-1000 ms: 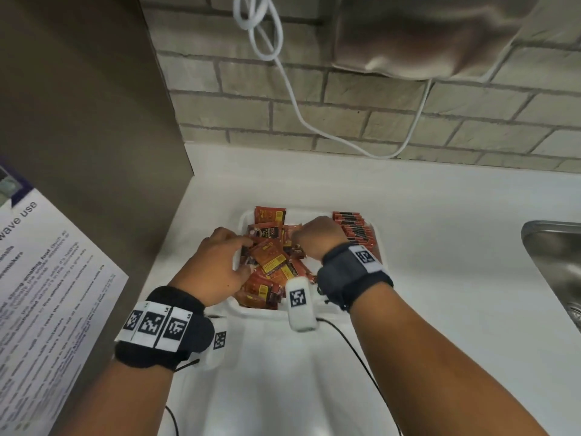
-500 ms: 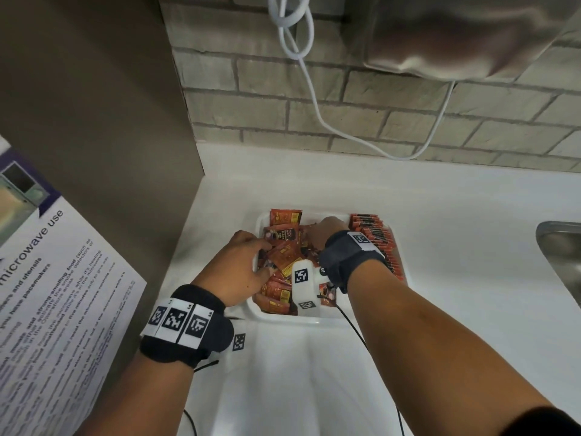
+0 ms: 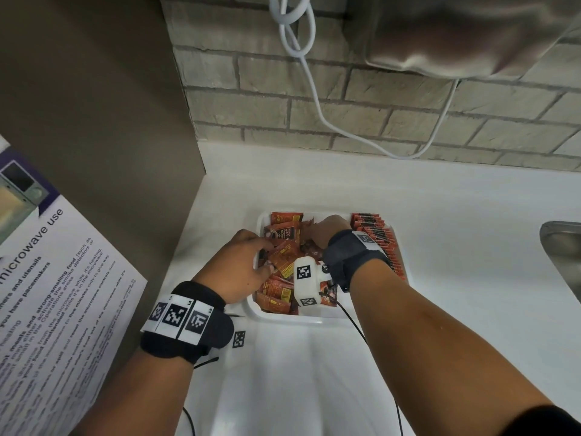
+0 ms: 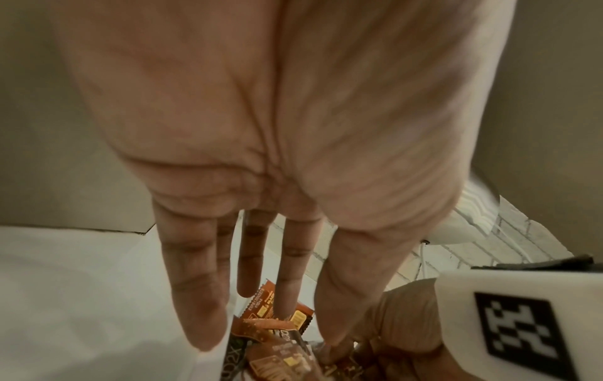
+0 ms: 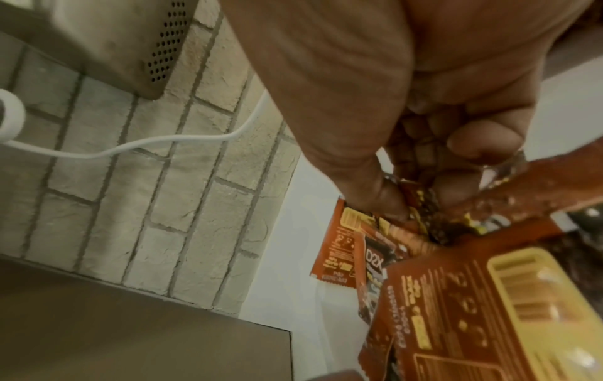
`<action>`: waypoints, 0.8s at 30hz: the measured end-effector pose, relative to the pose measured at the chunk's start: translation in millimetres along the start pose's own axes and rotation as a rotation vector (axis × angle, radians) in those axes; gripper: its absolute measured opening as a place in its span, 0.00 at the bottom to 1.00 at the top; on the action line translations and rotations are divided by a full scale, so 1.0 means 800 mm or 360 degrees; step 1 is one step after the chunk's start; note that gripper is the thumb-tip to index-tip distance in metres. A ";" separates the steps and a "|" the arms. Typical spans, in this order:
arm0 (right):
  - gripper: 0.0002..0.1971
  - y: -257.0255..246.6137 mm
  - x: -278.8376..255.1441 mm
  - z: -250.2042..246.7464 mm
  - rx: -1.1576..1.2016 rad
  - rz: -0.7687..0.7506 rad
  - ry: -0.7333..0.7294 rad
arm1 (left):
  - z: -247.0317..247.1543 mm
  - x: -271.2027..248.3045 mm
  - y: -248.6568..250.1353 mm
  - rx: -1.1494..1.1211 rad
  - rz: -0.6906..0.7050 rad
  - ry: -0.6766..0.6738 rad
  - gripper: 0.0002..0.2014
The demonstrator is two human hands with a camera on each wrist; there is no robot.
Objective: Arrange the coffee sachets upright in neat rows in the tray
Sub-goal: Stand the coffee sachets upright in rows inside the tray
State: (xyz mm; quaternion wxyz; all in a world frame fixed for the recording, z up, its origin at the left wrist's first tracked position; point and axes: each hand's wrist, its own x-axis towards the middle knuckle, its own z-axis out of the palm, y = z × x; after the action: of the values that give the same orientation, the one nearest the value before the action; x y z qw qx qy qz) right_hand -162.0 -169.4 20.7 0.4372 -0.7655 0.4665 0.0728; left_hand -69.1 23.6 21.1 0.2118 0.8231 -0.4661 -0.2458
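A white tray [image 3: 276, 316] sits on the white counter. Loose orange-brown coffee sachets [image 3: 284, 258] lie in a jumble across its left and middle. A neat row of upright sachets [image 3: 379, 239] stands along its right side. My left hand [image 3: 242, 265] is at the tray's left rim. In the left wrist view my left hand [image 4: 270, 332] has straight fingers resting on the loose sachets [image 4: 277, 361]. My right hand [image 3: 327, 231] reaches into the far middle of the pile. Its thumb and curled fingers [image 5: 421, 201] pinch a few sachets [image 5: 421, 224].
A brown cabinet side [image 3: 94, 121] with a microwave-use notice [image 3: 47, 294] stands at the left. A brick wall with a hanging white cable [image 3: 314, 89] and a metal appliance [image 3: 456, 36] is behind. A steel sink [image 3: 562, 256] borders the counter [image 3: 456, 247] on the right.
The head view has shifted slightly. My right hand has moved a little deeper toward the tray's far end. My left hand stays at the left side of the pile.
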 end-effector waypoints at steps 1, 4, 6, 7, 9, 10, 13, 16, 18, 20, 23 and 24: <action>0.13 0.002 0.000 -0.001 0.0197 0.0056 0.0034 | 0.000 0.001 0.001 0.0004 -0.0003 0.0002 0.21; 0.13 0.004 -0.003 -0.009 0.0233 0.0085 0.0118 | 0.000 0.003 0.003 0.0017 -0.0008 0.0014 0.21; 0.16 0.004 -0.009 -0.018 0.0215 0.0055 0.0172 | 0.001 0.004 0.003 0.0023 -0.0013 0.0016 0.21; 0.16 0.002 -0.011 -0.023 0.0227 0.0050 0.0184 | 0.001 0.004 0.003 0.0026 -0.0013 0.0018 0.21; 0.17 -0.003 -0.013 -0.027 0.0011 0.0079 0.0279 | 0.001 0.005 0.003 0.0028 -0.0012 0.0023 0.21; 0.18 -0.007 -0.014 -0.029 -0.0162 0.0107 0.0342 | 0.001 0.006 0.004 0.0029 -0.0013 0.0024 0.21; 0.21 -0.016 -0.016 -0.035 -0.0425 0.0056 0.0511 | 0.002 0.008 0.004 0.0042 -0.0016 0.0013 0.20; 0.20 -0.015 -0.020 -0.048 -0.0472 0.0024 0.0554 | 0.005 0.009 0.005 0.0055 -0.0017 0.0010 0.18; 0.19 -0.013 -0.025 -0.057 -0.0414 -0.0005 0.0569 | 0.005 0.008 0.006 0.0058 -0.0031 0.0006 0.18; 0.19 -0.012 -0.034 -0.068 -0.0317 -0.0021 0.0545 | 0.002 0.007 0.009 0.0048 -0.0042 0.0015 0.18; 0.18 -0.008 -0.056 -0.086 -0.0145 -0.0129 0.0471 | -0.011 0.008 0.021 -0.0047 -0.0021 0.0172 0.18; 0.17 -0.005 -0.065 -0.092 -0.0044 -0.0196 0.0426 | -0.016 0.010 0.029 -0.0175 -0.0016 0.0247 0.19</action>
State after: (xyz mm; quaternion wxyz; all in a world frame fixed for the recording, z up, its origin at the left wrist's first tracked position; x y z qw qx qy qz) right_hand -209.1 -188.8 94.7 0.3642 -0.8014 0.4717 -0.0506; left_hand -73.3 7.3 42.6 0.2908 0.8291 -0.4300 -0.2076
